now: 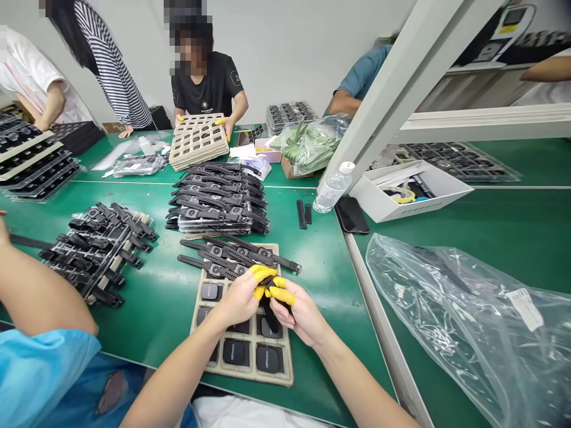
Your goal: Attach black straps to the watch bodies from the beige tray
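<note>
Above a beige moulded tray (pixel 289 380), my left hand (pixel 243 297) and my right hand (pixel 298 306) meet, with yellow finger covers on their fingertips. Both are closed on a black smartwatch (pixel 267 284), mostly hidden by the fingers. A dark strap (pixel 270 318) hangs below the right fingers. The tray's near pockets hold square black watch bodies (pixel 269 358). Across its far end lie several watches with straps attached (pixel 217 251), face down with their round sensors up.
Beyond the tray rises a stack of strapped watches (pixel 218 199); another stack (pixel 102 249) stands left, by a co-worker's arm (pixel 40 285). Two loose straps (pixel 302 214), a water bottle (pixel 333 189), a phone (pixel 352 215), a white box (pixel 405 205) and a plastic bag (pixel 446 309) lie rightward. A person opposite holds trays (pixel 198 148).
</note>
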The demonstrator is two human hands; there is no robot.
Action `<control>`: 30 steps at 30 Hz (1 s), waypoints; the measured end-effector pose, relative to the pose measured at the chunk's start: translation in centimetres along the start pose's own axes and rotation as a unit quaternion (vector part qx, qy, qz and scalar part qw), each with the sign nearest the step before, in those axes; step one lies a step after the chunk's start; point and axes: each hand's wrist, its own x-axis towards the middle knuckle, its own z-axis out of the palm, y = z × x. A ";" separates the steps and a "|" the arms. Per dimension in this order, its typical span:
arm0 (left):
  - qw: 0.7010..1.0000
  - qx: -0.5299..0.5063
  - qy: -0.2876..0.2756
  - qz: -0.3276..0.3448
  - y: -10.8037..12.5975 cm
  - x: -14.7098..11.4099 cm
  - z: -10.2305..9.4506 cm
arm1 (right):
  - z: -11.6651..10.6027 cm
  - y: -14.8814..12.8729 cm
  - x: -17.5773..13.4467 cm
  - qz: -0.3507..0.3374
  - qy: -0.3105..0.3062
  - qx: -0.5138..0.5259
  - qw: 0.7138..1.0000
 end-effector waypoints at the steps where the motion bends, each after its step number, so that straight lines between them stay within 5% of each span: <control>1: 1.000 0.001 0.004 -0.002 0.0 -0.1 0.1 | 0.1 0.0 0.0 0.000 -0.001 0.008 1.000; 9: 0.999 0.005 -0.037 -0.030 1.0 0.1 -0.5 | 0.0 -0.5 -0.1 0.003 0.005 0.032 0.999; 16: 0.984 0.162 -0.075 0.003 1.0 0.2 -0.3 | -0.9 -0.4 0.2 0.065 0.018 -0.013 0.998; 24: 0.991 0.111 -0.071 0.021 0.8 0.1 -0.7 | -1.1 -0.7 0.2 0.045 0.008 -0.094 0.995; 30: 0.988 0.141 -0.060 0.020 1.0 0.2 -0.4 | -0.8 -0.5 0.3 0.048 0.011 0.001 0.999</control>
